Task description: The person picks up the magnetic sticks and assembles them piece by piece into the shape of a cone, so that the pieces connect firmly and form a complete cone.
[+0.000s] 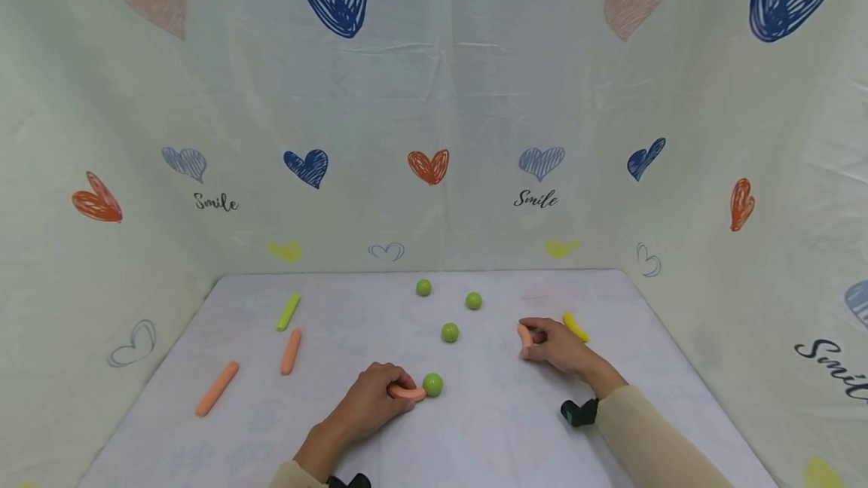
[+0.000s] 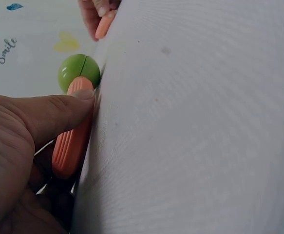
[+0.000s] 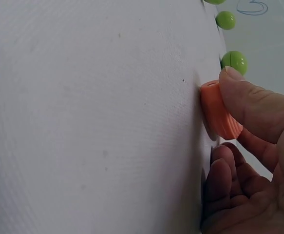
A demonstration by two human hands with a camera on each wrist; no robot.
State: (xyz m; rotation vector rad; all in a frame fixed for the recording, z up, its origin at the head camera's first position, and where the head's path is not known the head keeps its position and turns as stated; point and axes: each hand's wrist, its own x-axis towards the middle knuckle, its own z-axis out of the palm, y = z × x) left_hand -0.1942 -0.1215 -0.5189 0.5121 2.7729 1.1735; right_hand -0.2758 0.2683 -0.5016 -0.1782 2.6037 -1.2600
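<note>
Pieces (image 1: 525, 336) between fingers (image 1: 536, 321) and thumbs (image 1: 533, 353)

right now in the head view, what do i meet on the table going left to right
Long orange stick, curved orange piece in the left hand, green ball beside that piece, second green ball farther back, rightmost green ball, another curved orange piece in the right hand, yellow piece.
</note>
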